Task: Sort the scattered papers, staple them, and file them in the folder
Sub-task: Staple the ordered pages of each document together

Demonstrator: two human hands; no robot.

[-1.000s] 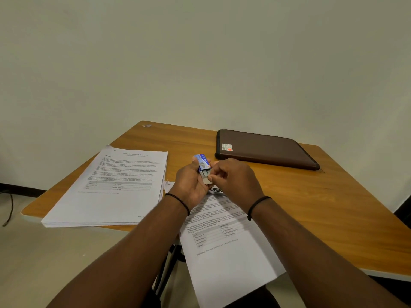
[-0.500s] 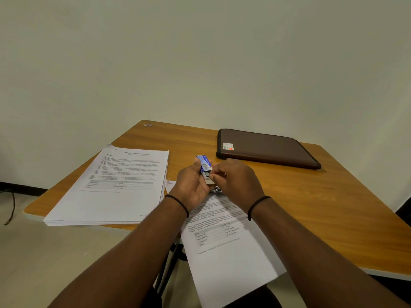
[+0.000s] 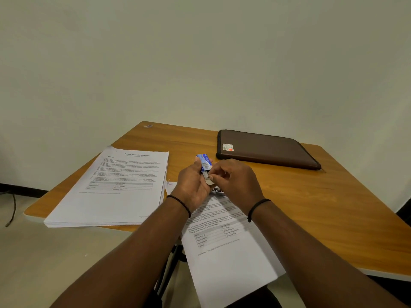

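Observation:
My left hand (image 3: 193,185) holds a small blue staple box (image 3: 205,163) above the table, tilted away from me. My right hand (image 3: 235,181) pinches the grey inner tray (image 3: 208,177) that sticks out of the box's near end. Under both hands lies a printed set of papers (image 3: 224,247), angled and hanging over the table's front edge. A bit of metal, perhaps the stapler (image 3: 216,191), shows between the hands; most of it is hidden. A thick paper stack (image 3: 115,190) lies at the left. The closed brown folder (image 3: 266,148) rests at the back right.
The wooden table (image 3: 322,214) has a rounded left corner and a pale wall close behind it. A dark cable (image 3: 12,207) hangs to the floor at far left. The table's leg shows below the front edge.
Both hands and the staple box have stayed almost in place. The grey tray shows slightly further out of the box's near end.

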